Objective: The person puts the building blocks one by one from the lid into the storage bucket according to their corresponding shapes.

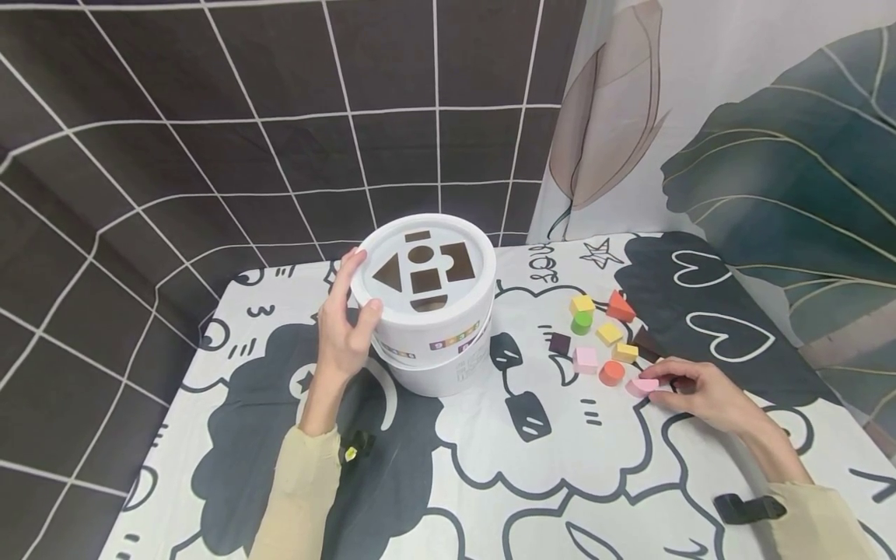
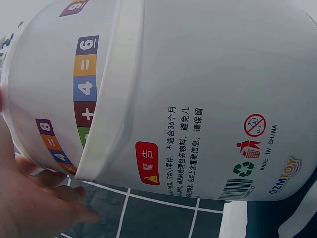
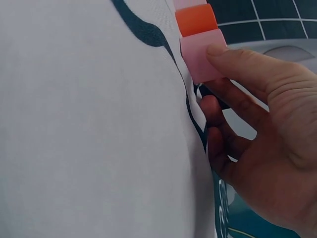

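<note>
- White plastic on my head feed: the tub point(image 1: 413, 342) stands upright on the printed cloth point(image 1: 560, 467), axis vertical, its lid point(image 1: 449, 291) with cut-outs facing up.
- Same feed: left hand point(image 1: 343, 338) sits at the lid's left edge, thumb and fingers spread over the rim, not clenched.
- Same feed: right hand point(image 1: 707, 393), well apart from the tub, pinches a pink block point(image 1: 642, 386) at the near end of the loose blocks point(image 1: 608, 334). I read the block's long side as roughly left-right, outline maybe half-round. Can't tell if it's off the cloth.
- Left wrist: tub wall fills my frame, sideways to this camera; red warning label point(image 2: 147, 163) faces me. Some fingers hang past the wall; contact unclear. Risk: one-sided push on the rim could skid or tip the tub.
- Right wrist: thumb lies on the pink face, finger opposite. That face looks near-square, slightly canted, so no clear long axis here. Orange cylinder point(image 3: 196, 20) sits right against or just behind it. Risks: pinch is fingertip-only, so the block could twist or slip; a sideways drag could knock the cylinder.
</note>
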`<state>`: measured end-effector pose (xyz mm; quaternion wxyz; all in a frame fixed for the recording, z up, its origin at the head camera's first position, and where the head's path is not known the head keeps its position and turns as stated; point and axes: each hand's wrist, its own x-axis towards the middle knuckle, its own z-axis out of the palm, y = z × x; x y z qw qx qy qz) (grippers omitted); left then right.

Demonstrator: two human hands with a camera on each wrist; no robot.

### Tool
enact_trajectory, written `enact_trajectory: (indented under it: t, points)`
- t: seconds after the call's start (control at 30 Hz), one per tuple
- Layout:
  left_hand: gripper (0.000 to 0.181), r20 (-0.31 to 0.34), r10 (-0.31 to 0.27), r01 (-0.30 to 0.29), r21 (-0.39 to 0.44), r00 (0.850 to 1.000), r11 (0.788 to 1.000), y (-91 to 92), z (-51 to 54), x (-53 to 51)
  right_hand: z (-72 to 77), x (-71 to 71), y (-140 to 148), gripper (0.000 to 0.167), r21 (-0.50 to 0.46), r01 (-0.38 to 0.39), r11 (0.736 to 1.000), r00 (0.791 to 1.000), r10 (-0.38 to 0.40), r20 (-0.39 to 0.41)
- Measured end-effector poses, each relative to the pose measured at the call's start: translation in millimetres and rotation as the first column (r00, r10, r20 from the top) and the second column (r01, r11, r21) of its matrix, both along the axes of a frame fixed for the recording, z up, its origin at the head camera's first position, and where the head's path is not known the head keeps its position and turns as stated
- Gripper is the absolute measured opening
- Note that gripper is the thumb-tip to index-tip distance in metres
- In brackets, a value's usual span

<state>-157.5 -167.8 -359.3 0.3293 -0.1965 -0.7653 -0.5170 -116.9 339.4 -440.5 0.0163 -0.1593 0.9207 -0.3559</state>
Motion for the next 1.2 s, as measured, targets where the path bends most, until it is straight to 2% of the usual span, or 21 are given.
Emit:
enact_trajectory:
  t: [0.17, 0.3, 0.53, 0.77, 0.97, 1.2]
  points:
    - [0.064, -0.004, 0.001, -0.001, -0.002, 1.0, 1.0, 0.2, -0.1, 0.1, 1.1, 1.4, -1, 0.032, -0.004, 0.009, 1.0, 1.0, -0.009, -0.004]
    - [0.064, -0.007, 0.003, -0.003, -0.001, 1.0, 1.0, 0.3, 0.3, 0.2, 7.5, 3.6, -3, 0.032, -0.011, 0.016, 1.0, 1.0, -0.016, 0.0]
    - [0.064, -0.008, 0.008, -0.008, -0.004, 1.0, 1.0, -0.3, 0.0, 0.0, 18.9, 2.5, -6, 0.03, -0.02, 0.003, 1.0, 0.999, -0.004, -0.048]
    - [0.065, 0.001, 0.011, -0.011, -0.008, 1.0, 1.0, -0.2, 0.1, 0.4, 38.8, 0.3, -16, 0.031, -0.031, -0.034, 0.999, 0.996, 0.031, -0.088]
    - [0.065, -0.001, 0.014, -0.014, -0.012, 1.0, 1.0, 0.2, -0.1, 0.9, 58.6, -3.5, -27, 0.032, 0.0, -0.022, 1.0, 0.996, 0.022, -0.089]
    - [0.065, 0.007, 0.022, -0.022, -0.016, 1.0, 1.0, -0.1, 0.3, 1.3, 81.6, -12.2, -43, 0.036, -0.003, -0.073, 0.997, 0.984, 0.072, -0.163]
